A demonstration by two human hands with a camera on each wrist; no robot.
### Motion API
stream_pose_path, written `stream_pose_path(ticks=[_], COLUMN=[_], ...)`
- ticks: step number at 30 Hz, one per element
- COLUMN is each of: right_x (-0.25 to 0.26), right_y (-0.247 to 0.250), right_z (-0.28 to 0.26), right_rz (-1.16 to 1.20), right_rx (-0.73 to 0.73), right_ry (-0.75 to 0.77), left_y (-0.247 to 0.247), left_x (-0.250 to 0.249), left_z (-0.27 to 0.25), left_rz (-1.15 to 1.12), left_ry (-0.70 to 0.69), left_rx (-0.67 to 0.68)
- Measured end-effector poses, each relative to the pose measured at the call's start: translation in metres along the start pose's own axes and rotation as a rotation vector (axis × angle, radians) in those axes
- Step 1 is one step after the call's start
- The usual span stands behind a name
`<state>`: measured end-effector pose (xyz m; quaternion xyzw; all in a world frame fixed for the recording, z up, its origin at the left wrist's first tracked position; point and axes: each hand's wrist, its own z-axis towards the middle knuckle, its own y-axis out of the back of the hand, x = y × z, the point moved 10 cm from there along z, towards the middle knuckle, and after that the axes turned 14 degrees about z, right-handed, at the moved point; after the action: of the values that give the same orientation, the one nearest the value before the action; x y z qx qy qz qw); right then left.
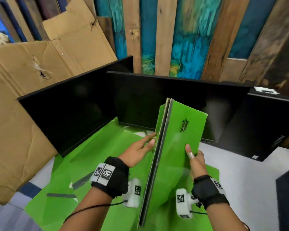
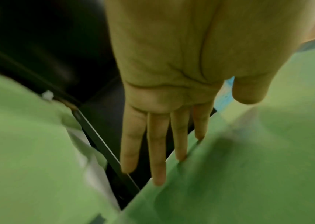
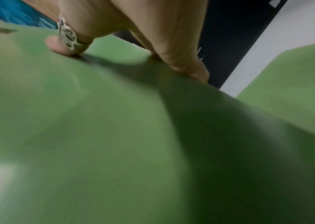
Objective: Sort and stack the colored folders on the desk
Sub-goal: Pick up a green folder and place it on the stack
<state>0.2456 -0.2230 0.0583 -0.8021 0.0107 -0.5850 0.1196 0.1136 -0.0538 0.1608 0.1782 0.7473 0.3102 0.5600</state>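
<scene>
Green folders [image 1: 178, 139] with a grey spine stand on edge in the middle of the head view, tilted to the right. My right hand [image 1: 194, 157] grips the right cover, thumb on the face [image 3: 62, 45] and fingers behind the edge. My left hand [image 1: 140, 148] lies flat with straight fingers [image 2: 158, 151] against the left side of the stack [image 2: 229, 174]. More green folders [image 1: 93, 157] lie flat on the desk under both hands.
Two dark monitors [image 1: 70, 110] [image 1: 157, 100] stand right behind the folders, and a black computer case [image 1: 260, 127] is at the right. Cardboard sheets [image 1: 32, 77] lean at the left. White desk surface [image 1: 240, 177] shows at the right.
</scene>
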Motion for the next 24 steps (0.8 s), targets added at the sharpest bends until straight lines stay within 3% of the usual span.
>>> stream_pose_path(ticks=[3,6,10,12,16,18,21,24], right_x=[0.017,0.014,-0.001,-0.001,0.007,0.009,-0.004,-0.020], right_y=[0.012,0.036,0.066,0.088,0.141,0.165,0.200,0.224], right_z=[-0.011,-0.014,-0.022,-0.029,-0.055,-0.067,-0.084,-0.102], right_rz=[0.014,0.014,0.012,0.037,0.006,-0.068,-0.118,-0.308], right_rx=[-0.033,-0.078,-0.096,-0.144,-0.260,-0.318,-0.420,-0.498], right_ry=[0.041,0.035,0.003,0.002,0.059,0.081,0.032,0.007], left_y=[-0.020,-0.040,-0.075,-0.099,-0.127,-0.132,-0.157,-0.187], left_x=[-0.030,-0.054,-0.073,-0.073,-0.069,-0.070,-0.067,-0.043], left_z=[-0.009,-0.019,-0.028,-0.026,-0.013,-0.004,0.008,0.026], left_rz=[-0.174,-0.355,-0.066,-0.004,0.186,0.163,0.180,0.309], left_ry=[0.020,-0.087,-0.213,-0.178,-0.080,-0.056,-0.118,-0.123], left_rx=[0.182,0.362,0.561,0.625,0.566,0.494,0.475,0.369])
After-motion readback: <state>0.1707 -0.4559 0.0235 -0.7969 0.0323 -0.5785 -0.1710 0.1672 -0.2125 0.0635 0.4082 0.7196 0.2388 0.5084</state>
